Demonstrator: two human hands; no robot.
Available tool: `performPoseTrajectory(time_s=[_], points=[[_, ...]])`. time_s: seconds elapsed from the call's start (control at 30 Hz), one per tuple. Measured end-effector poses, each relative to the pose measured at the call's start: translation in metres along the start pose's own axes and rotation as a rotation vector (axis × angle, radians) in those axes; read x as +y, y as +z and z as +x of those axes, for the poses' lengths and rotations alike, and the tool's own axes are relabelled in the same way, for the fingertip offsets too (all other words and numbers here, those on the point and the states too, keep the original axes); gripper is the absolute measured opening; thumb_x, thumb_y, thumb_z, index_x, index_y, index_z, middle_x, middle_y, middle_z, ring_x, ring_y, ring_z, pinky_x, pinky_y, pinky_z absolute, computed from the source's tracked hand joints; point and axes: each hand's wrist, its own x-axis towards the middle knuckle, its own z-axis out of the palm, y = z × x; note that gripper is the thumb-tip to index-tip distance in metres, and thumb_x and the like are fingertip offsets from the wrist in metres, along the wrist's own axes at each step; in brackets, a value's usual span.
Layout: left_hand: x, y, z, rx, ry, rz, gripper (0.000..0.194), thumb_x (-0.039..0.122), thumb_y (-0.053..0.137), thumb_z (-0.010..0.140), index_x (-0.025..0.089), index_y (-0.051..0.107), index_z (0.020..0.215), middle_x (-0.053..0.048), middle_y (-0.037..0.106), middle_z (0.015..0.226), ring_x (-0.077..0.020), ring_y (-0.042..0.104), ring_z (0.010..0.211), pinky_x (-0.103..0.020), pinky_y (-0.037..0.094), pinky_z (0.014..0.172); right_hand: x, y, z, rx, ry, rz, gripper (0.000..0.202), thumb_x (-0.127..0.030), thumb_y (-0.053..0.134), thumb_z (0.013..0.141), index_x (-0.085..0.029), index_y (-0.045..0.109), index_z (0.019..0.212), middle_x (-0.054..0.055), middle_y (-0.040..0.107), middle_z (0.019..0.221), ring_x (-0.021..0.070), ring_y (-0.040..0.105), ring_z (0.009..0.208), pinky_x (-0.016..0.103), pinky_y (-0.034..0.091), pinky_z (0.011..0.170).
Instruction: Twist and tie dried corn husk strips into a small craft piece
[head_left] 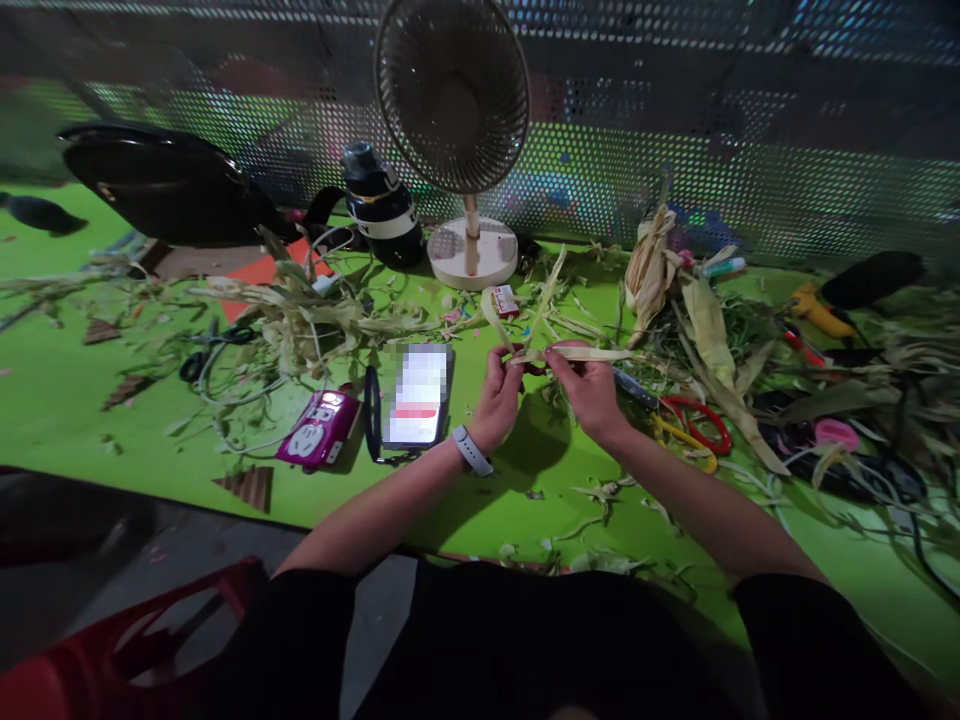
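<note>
Just in front of the round beige desk fan [452,100], both the left hand [496,396] and right hand [589,390] are pinching a pale dried corn-husk strip [581,353] above the green table [75,390].

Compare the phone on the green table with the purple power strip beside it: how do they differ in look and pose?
The phone is a flat slab with a bright, lit screen; the purple power strip is thicker, with white sockets on top. The phone stands propped on a dark stand, tilted up, while the power strip lies flat, and a pale cable lies beside it. The phone is nearer the left hand. Both rest on the green table.
</note>
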Motion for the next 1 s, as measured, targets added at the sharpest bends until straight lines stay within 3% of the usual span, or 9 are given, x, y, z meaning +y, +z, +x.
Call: performPoseTrajectory(time_s=[0.17, 0.27, 0.4, 0.5, 0.6, 0.73, 0.83, 1.0], points=[[0.001, 0.000, 0.003, -0.066, -0.128, -0.059, 0.018, 0.034, 0.052, 0.089, 0.017, 0.059, 0.090, -0.002, 0.064, 0.082, -0.0096, 0.055, 0.071, -0.021, 0.040, 0.061, -0.006, -0.008, 0.004, 0.022, -0.286, -0.234, 0.020, -0.040, 0.061, 0.082, -0.020, 0.064, 0.079, 0.003, 0.064, 0.084, 0.0173, 0.059, 0.085, 0.033, 0.047, 0.081], [-0.001, 0.000, 0.006, -0.041, -0.212, -0.165, 0.017, 0.033, 0.056, 0.087, 0.017, 0.061, 0.087, 0.001, 0.058, 0.066, -0.0077, 0.050, 0.059, -0.020, 0.037, 0.056, -0.007, -0.010, 0.005, -0.019, -0.250, -0.297, 0.024, -0.043, 0.060, 0.083, -0.019, 0.064, 0.086, 0.004, 0.065, 0.085, 0.0166, 0.059, 0.079, 0.032, 0.048, 0.075], [-0.005, -0.003, 0.011, 0.102, -0.186, -0.296, 0.010, 0.026, 0.059, 0.085, 0.017, 0.062, 0.087, 0.003, 0.055, 0.066, -0.0062, 0.048, 0.059, -0.018, 0.038, 0.059, -0.002, -0.009, 0.002, -0.155, -0.196, -0.464, 0.030, -0.045, 0.053, 0.088, -0.017, 0.063, 0.085, 0.003, 0.065, 0.078, 0.0149, 0.058, 0.070, 0.028, 0.045, 0.065], [-0.008, -0.006, 0.014, 0.154, -0.126, -0.222, 0.010, 0.023, 0.058, 0.084, 0.018, 0.064, 0.090, 0.002, 0.055, 0.068, -0.0072, 0.048, 0.062, -0.019, 0.039, 0.060, -0.002, -0.009, -0.005, -0.274, -0.405, -0.793, 0.029, -0.038, 0.049, 0.092, -0.015, 0.066, 0.093, 0.008, 0.066, 0.087, 0.0178, 0.058, 0.078, 0.029, 0.044, 0.066], [-0.010, -0.008, 0.015, 0.129, -0.096, -0.099, 0.016, 0.024, 0.060, 0.082, 0.019, 0.067, 0.095, 0.002, 0.056, 0.067, -0.0093, 0.047, 0.060, -0.022, 0.038, 0.057, -0.009, -0.009, -0.013, -0.359, -0.648, -1.124, 0.024, -0.027, 0.045, 0.093, -0.015, 0.066, 0.098, 0.010, 0.065, 0.090, 0.0187, 0.055, 0.079, 0.029, 0.039, 0.062], [-0.011, -0.009, 0.014, 0.076, -0.072, 0.005, 0.020, 0.027, 0.065, 0.078, 0.018, 0.069, 0.094, 0.001, 0.055, 0.065, -0.0105, 0.045, 0.057, -0.024, 0.038, 0.056, -0.018, -0.009, -0.017, -0.405, -0.934, -1.308, 0.027, -0.014, 0.039, 0.093, -0.015, 0.066, 0.087, 0.008, 0.063, 0.081, 0.0181, 0.052, 0.075, 0.030, 0.033, 0.062], [-0.011, -0.010, 0.014, 0.058, -0.101, -0.074, 0.024, 0.032, 0.063, 0.079, 0.018, 0.068, 0.098, 0.002, 0.054, 0.063, -0.0102, 0.044, 0.055, -0.024, 0.038, 0.054, -0.017, -0.009, -0.017, -0.349, -0.908, -1.304, 0.025, -0.017, 0.041, 0.093, -0.014, 0.066, 0.090, 0.008, 0.062, 0.075, 0.0161, 0.050, 0.065, 0.029, 0.031, 0.057], [-0.009, -0.011, 0.015, 0.082, -0.088, -0.080, 0.023, 0.031, 0.066, 0.077, 0.018, 0.069, 0.095, -0.001, 0.064, 0.077, -0.0113, 0.052, 0.063, -0.024, 0.042, 0.061, -0.008, -0.012, -0.015, -0.425, -0.794, -1.168, 0.038, -0.024, 0.044, 0.093, -0.017, 0.053, 0.129, 0.008, 0.064, 0.078, 0.0162, 0.052, 0.061, 0.029, 0.034, 0.054]])
